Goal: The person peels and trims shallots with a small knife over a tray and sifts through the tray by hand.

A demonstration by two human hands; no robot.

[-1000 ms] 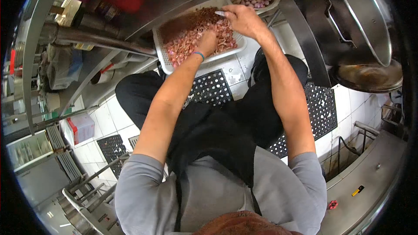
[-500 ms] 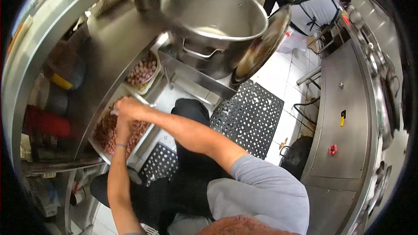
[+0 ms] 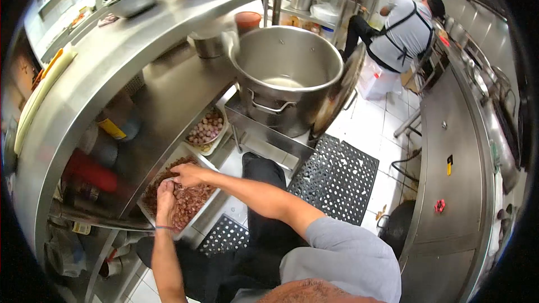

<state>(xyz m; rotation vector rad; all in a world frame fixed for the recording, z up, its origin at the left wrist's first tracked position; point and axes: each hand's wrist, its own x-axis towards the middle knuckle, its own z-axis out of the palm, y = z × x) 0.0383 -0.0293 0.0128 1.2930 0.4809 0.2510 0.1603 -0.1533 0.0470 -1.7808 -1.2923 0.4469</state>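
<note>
My left hand (image 3: 165, 197) and my right hand (image 3: 190, 174) meet low over a white crate (image 3: 210, 195) of small reddish-brown bulbs (image 3: 188, 207) that look like shallots. The fingers of both hands are closed and nearly touching. Something small and pale shows between them, too small to name. Just beyond the crate stands a pale tub (image 3: 223, 133) with paler, pinkish-white bulbs (image 3: 205, 127), apparently peeled shallots.
A big steel pot (image 3: 269, 98) stands on a low metal stand (image 3: 269, 129), a round lid (image 3: 339, 98) leaning beside it. A steel counter (image 3: 185, 78) runs along the left. A black perforated mat (image 3: 337, 177) covers floor tiles. A co-worker (image 3: 401, 31) bends at the back right.
The camera view has shifted, so the crate, pot and counter sit lower and further right. My hands stay over the crate, now slightly further apart, with the pale bit between the fingers showing more.
</note>
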